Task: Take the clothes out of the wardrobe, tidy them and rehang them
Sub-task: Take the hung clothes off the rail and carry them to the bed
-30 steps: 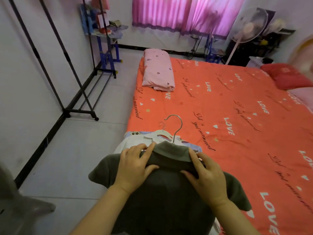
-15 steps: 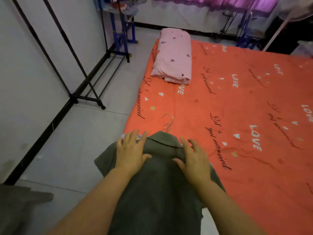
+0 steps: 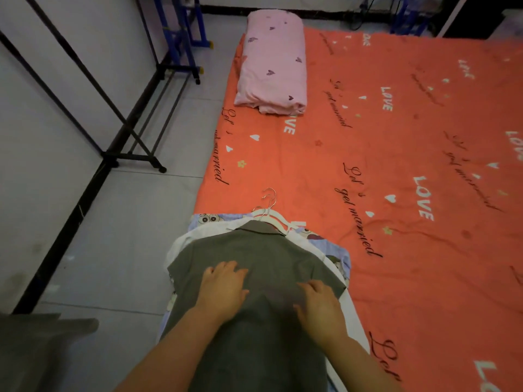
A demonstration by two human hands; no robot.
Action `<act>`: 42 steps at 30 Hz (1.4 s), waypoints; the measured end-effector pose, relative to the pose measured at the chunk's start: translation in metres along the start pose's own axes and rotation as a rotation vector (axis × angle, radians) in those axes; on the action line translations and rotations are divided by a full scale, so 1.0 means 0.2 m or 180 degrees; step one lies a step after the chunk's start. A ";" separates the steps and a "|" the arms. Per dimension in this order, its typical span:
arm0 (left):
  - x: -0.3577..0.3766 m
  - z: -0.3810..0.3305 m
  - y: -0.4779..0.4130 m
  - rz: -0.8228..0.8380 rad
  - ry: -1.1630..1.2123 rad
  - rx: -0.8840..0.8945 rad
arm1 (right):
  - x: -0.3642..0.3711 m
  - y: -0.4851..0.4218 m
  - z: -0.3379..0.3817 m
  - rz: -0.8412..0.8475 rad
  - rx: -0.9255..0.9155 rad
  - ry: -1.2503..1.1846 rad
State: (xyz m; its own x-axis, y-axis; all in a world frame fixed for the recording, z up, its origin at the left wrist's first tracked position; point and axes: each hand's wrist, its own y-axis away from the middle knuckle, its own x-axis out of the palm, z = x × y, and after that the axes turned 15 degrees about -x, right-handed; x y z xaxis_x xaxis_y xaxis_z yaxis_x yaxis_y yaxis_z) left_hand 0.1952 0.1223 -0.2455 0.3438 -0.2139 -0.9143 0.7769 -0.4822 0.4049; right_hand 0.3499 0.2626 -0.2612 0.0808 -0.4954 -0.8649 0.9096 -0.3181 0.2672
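Note:
A grey-green collared shirt (image 3: 263,250) lies flat on top of a small stack of clothes at the near corner of the bed. Under it show a white garment (image 3: 184,244) and a pale blue cartoon-print garment (image 3: 334,247). White hangers with metal hooks (image 3: 268,207) stick out past the collar. My left hand (image 3: 223,287) rests flat on the shirt's chest with fingers spread. My right hand (image 3: 319,304) lies flat beside it on the shirt's right side. Neither hand grips anything.
The bed has an orange sheet (image 3: 396,165) with "LOVE" print. A folded pink blanket (image 3: 273,63) lies at its far left. A black clothes rack (image 3: 133,131) stands by the left wall on grey floor tiles, with a blue frame (image 3: 181,38) behind.
Both hands have slid from the shirt's collar and shoulders down to its chest. The shirt now lies flat on the stack. The view has tilted downward.

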 end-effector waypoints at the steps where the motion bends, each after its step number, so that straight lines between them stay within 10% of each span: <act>1: -0.04 -0.02 0.01 -0.0010 0.0004 0.0090 | -0.03 0.02 0.00 0.0016 0.0069 0.0004; 19: -0.35 -0.47 0.71 -0.0314 -0.0701 0.2966 | -0.18 1.35 0.29 -0.1094 0.2492 -0.0092; 31: 0.06 -0.63 2.34 -0.0312 -0.1372 0.5690 | 0.40 2.91 1.30 -0.2143 0.4830 -0.0428; 42: 0.60 0.00 4.10 0.0052 -0.1665 0.7713 | 1.15 4.01 2.48 -0.2981 0.6532 -0.0577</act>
State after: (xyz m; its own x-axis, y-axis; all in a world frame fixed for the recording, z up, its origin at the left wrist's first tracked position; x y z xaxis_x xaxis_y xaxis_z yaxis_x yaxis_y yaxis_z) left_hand 0.8721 -0.2990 -0.0229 -0.0416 -0.1409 -0.9892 -0.9947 -0.0871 0.0543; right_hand 0.8965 -0.5062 -0.0347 -0.1154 0.2351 -0.9651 -0.8614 -0.5075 -0.0207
